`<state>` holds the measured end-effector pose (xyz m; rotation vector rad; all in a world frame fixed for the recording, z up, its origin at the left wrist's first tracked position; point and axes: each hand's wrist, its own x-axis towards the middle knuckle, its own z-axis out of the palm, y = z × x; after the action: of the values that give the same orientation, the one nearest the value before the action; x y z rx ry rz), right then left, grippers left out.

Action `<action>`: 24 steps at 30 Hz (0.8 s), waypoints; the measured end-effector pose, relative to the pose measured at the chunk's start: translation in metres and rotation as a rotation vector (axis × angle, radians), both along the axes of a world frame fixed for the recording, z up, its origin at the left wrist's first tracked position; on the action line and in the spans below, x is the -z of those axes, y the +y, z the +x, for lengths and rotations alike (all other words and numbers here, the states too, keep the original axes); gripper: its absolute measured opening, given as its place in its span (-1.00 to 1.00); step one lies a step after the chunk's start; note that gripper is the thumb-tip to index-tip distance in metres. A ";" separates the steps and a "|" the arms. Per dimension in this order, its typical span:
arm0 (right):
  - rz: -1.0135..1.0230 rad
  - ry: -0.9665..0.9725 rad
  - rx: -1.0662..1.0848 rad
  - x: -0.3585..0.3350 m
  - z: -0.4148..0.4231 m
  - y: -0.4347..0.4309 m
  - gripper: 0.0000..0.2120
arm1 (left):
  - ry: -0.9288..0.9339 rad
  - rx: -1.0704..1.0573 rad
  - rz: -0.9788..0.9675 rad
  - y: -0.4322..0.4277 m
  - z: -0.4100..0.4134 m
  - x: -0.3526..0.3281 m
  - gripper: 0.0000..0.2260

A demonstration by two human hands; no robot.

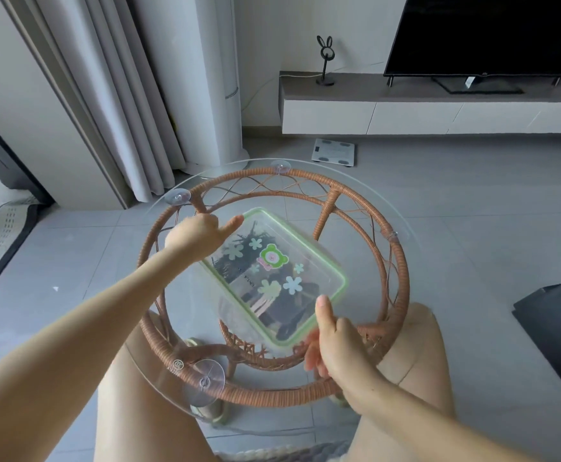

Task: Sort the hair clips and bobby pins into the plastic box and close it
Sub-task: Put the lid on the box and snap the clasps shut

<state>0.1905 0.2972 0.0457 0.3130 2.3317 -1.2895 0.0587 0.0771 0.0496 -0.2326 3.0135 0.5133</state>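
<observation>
A clear plastic box (309, 261) with a green-rimmed lid and flower and bear stickers lies skewed on the round glass tabletop (415, 208). The lid sits on the box. Dark hair clips and bobby pins (239, 241) show through it, piled inside. My left hand (196, 234) grips the box's far left corner, thumb laid along the rim. My right hand (334, 338) grips the near right corner, thumb on top of the lid and fingers underneath.
The glass top rests on a woven rattan frame (402, 271) with suction cups (205, 381). My knees (419, 345) sit under the near edge. Beyond are a grey tiled floor, a white scale (334, 151), curtains at left and a TV unit (405, 108).
</observation>
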 end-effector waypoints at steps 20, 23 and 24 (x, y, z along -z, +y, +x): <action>0.745 0.615 -0.603 -0.017 -0.080 0.009 -0.43 | -0.050 -0.032 -0.089 0.028 0.107 0.002 -0.41; 0.568 0.479 -0.606 -0.013 -0.088 0.013 -0.42 | -0.036 -0.041 0.026 0.030 0.106 0.006 -0.43; 0.505 0.450 -0.594 -0.011 -0.090 0.013 -0.43 | -0.026 -0.048 0.059 0.031 0.107 0.007 -0.44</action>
<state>0.1004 0.3106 0.0562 -0.5446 2.7889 -0.5074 0.1654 0.1085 0.0426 -0.3061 2.9692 0.5977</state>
